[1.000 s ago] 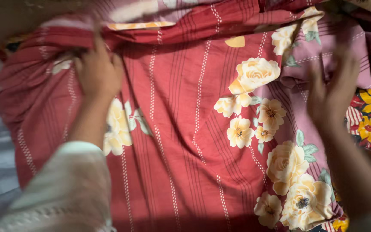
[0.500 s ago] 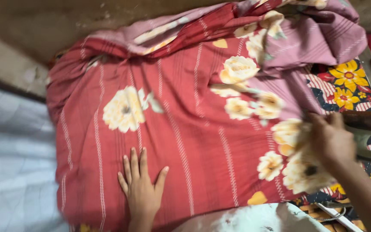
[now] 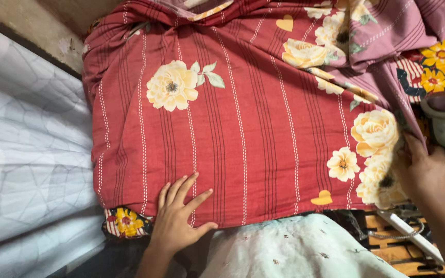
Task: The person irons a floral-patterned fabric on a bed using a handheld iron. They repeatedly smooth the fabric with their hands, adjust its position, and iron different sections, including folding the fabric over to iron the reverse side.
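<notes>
A red striped bedsheet with cream roses (image 3: 243,118) lies spread over a mattress. My left hand (image 3: 181,219) rests flat on its near edge, fingers spread, pressing the cloth down. At the right, my right hand (image 3: 426,172) grips the sheet's right edge near a cluster of roses. A pink part of the same sheet (image 3: 387,31) is bunched up at the far right.
A dark underlay with yellow flowers (image 3: 436,67) shows at the right and at the near left corner. A grey-white mosquito net or cloth (image 3: 21,170) lies to the left. A bare wall (image 3: 37,25) stands at the far left. A wooden slatted frame (image 3: 397,252) is at the near right.
My left hand slid a little toward the near edge of the sheet. My right hand moved right along the sheet's edge. The sheet now lies flatter and smoother.
</notes>
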